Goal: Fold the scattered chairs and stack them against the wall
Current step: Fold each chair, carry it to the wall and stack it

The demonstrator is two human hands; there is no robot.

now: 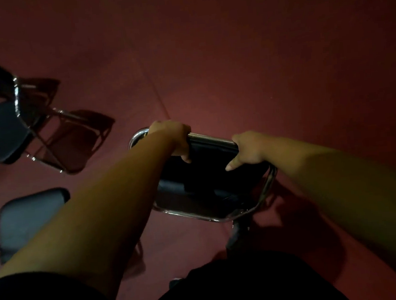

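Observation:
A black padded chair (207, 187) with a chrome tube frame stands right in front of me on the dark red floor. My left hand (176, 139) is closed over the left part of its top chrome bar. My right hand (249, 149) grips the same bar at its right end, index finger pointing down along the backrest. The seat looks tilted up toward the backrest; the dim light hides how far it is folded.
An unfolded black chair (3, 132) with chrome legs stands at the left. A second black seat pad (29, 217) shows at lower left, partly behind my left forearm. Bare red floor (256, 62) stretches ahead and to the right.

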